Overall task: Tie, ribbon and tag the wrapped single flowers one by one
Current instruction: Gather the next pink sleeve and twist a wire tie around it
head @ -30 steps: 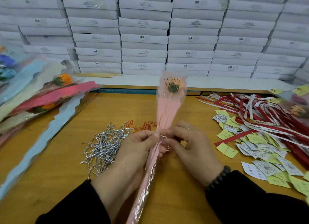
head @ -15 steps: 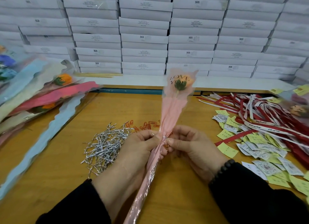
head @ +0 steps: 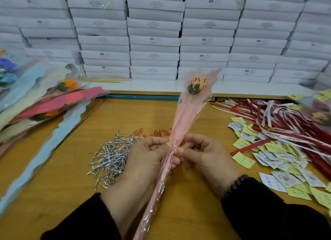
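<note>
A single flower in a pink sleeve (head: 186,114) printed "LOVE YOU" stands tilted over the wooden table, head up and to the right. My left hand (head: 148,155) grips the gathered sleeve at its waist. My right hand (head: 202,155) pinches a silver twist tie (head: 175,146) wound around that waist. A heap of silver twist ties (head: 112,155) lies left of my hands. Red and white ribbons (head: 286,125) and yellow and white paper tags (head: 279,161) lie at the right.
A pile of wrapped flowers (head: 44,100) in blue, pink and cream sleeves covers the left side. Orange paper clips (head: 159,132) lie behind my hands. White boxes (head: 154,41) are stacked in a wall along the back. Another wrapped flower (head: 318,114) lies at the far right.
The flower has tipped further to the right. My hands stayed at its waist, and the silver tie now sits wound tight around the gathered sleeve.
</note>
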The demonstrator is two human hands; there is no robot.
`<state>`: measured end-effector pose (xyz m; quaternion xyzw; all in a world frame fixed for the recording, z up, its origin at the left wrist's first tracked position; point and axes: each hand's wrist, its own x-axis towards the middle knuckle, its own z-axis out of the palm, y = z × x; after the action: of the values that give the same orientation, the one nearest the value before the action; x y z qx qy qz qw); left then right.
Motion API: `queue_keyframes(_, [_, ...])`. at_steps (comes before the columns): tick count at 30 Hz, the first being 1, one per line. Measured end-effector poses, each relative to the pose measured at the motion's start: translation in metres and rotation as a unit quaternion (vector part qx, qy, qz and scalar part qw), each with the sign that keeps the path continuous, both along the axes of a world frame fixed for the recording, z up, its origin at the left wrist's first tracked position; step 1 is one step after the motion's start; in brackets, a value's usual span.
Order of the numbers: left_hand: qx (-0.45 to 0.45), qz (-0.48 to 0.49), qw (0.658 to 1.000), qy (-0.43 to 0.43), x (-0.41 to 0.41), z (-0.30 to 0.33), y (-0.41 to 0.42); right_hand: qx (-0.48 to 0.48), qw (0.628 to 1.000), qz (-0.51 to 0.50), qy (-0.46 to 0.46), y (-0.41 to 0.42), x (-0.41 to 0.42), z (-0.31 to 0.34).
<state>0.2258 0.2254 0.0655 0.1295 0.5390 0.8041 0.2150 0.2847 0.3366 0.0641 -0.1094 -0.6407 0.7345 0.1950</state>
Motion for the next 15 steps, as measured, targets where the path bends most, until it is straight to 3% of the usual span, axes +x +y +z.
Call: queue_keyframes(15, [-0.07,-0.003,0.997,0.033,-0.0005,-0.0027,-0.0008,0.073,0.997,0.027,-0.001,0.002,0.001,-0.0034])
